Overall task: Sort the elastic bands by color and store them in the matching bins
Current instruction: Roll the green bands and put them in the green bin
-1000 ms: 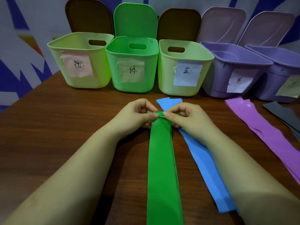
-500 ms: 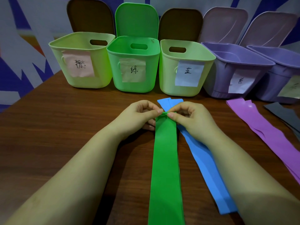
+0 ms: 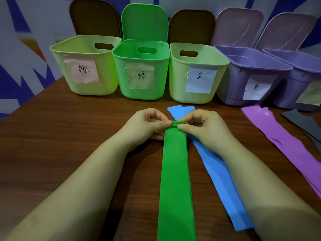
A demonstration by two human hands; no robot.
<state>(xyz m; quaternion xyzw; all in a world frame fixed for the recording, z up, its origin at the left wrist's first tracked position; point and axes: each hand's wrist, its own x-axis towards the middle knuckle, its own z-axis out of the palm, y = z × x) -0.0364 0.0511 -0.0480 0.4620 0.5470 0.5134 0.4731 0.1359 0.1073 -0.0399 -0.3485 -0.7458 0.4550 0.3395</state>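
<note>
Five bins in a row at the back of the table point(image 3: 52, 136), all lids up.

Step in hand, my read: rolling or folding the green band point(image 3: 175, 171) from its far end so it fits its bin. Left hand point(image 3: 147, 126) pinches the left side of the small folded bundle at the band's far tip; right hand point(image 3: 201, 127) pinches the right side. Both are clamped on the same bundle, thumbs and forefingers nearly meeting. Rest of the band lies flat on the table, running toward the camera and out of the bottom edge.

Next move probably calls for more turns of the roll, both pinches kept tight so the stretchy material doesn't spring open, then a lift forward and slightly left into the green bin point(image 3: 141, 70).

Bins, left to right:
- yellow-green bin with pink label point(image 3: 85, 66): nothing visible inside
- green bin: looks empty as far as the view reaches
- yellow-green bin with blue label point(image 3: 198, 73): nothing visible, floor hidden
- purple bin point(image 3: 250, 73): visible interior bare
- second purple bin point(image 3: 298, 80): cut by the frame edge, contents can't tell

Still on the table: blue band point(image 3: 217, 171) just right of the green one, partly under the right forearm; purple band point(image 3: 278, 140) further right; dark grey band point(image 3: 302, 122) at the far right edge.
</note>
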